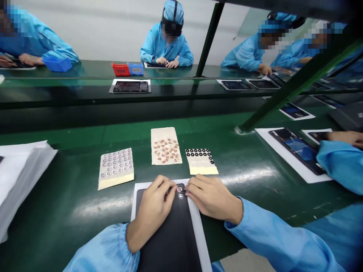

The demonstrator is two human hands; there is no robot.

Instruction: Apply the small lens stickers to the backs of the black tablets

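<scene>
A dark tablet back cover (pixel 167 234) lies on a white sheet (pixel 200 230) in front of me. Near its top right corner sit a small red-and-white piece (pixel 179 189) and, just below, a clear ring (pixel 180 196). My left hand (pixel 154 209) rests over the cover's top edge, thumb and fingertip pinched beside the red-and-white piece; what they pinch, if anything, is hidden. From the right, my right hand (pixel 211 198) reaches in with closed fingers around a thin dark pointed tool (pixel 183 192), its tip by the two small parts. Most of that tool is covered by the fingers.
Beyond the cover lie sticker sheets: clear rings (pixel 117 163), red pieces (pixel 166 145) and black rings (pixel 201 158). Stacked white paper (pixel 22 177) stands left. A green post (pixel 283 83) slants at right, near another tablet (pixel 297 149) and a co-worker's sleeve (pixel 340 162). Several co-workers sit opposite.
</scene>
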